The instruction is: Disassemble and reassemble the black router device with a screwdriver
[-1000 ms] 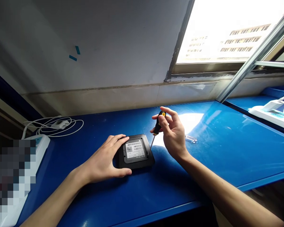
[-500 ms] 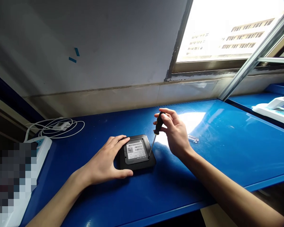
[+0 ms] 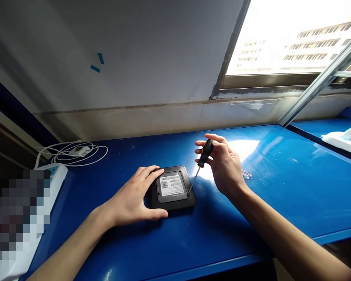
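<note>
A black, square, flat electronic box (image 3: pixel 175 205) lies on the blue table with its labelled underside up; the white label (image 3: pixel 172 185) carries a QR code and barcodes. My left hand (image 3: pixel 131 199) steadies its left side, fingers on the far edge and thumb along the near edge. Between the thumb and fingers of my right hand (image 3: pixel 226 166) is a black and yellow screwdriver (image 3: pixel 206 151), tilted, its tip at the lower right corner of the label recess. Whether a screw sits under the tip is too small to tell.
Small shiny rod-like pieces (image 3: pixel 247 175) lie behind my right wrist. A coiled white cable (image 3: pixel 101 157) with an adapter (image 3: pixel 80 151) rests at the back left, near a white power strip (image 3: pixel 57 177). Another white power strip (image 3: pixel 343 139) is at the far right, past a metal post (image 3: pixel 310 93).
The whole view has shifted slightly. The screwdriver handle leans further right, and my right fingers have loosened and spread around it. The tip stays at the same corner; my left hand keeps its hold.
</note>
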Tool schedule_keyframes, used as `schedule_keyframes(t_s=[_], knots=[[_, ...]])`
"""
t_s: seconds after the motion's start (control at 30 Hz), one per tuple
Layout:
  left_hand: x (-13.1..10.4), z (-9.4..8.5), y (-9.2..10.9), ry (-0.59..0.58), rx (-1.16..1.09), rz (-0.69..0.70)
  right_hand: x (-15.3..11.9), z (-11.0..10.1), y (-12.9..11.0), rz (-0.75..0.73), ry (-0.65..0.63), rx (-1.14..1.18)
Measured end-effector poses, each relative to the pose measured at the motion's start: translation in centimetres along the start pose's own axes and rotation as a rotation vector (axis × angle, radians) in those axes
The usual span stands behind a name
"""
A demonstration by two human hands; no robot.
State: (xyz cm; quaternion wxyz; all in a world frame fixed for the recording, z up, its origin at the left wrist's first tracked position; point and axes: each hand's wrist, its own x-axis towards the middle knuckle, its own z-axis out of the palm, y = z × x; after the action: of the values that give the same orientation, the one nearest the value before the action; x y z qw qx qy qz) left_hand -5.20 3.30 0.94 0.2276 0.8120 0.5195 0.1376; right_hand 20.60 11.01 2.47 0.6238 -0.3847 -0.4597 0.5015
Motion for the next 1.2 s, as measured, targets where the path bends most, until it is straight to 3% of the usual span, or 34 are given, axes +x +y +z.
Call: schedule_keyframes(t_s=[0.33, 0.57, 0.8, 1.0, 1.2], knots=[[-0.01, -0.03, 0.13, -0.030, 0.016, -0.024, 0.12, -0.19, 0.53, -0.056, -0.001, -0.076], [-0.01, 0.01, 0.07, -0.015, 0.008, -0.012, 0.14, -0.22, 0.34, -0.012, -0.030, -0.072], [0.22, -0.32, 0.56, -0.026, -0.008, -0.020, -0.13, -0.06, 0.52, -0.165, -0.006, -0.179], [0.14, -0.25, 0.57, -0.013, -0.017, -0.013, -0.19, -0.22, 0.40, -0.148, -0.028, -0.169], [0.15, -0.21, 0.64, -0.009, -0.016, -0.006, -0.48, 0.33, 0.12, -0.246, -0.008, -0.233]])
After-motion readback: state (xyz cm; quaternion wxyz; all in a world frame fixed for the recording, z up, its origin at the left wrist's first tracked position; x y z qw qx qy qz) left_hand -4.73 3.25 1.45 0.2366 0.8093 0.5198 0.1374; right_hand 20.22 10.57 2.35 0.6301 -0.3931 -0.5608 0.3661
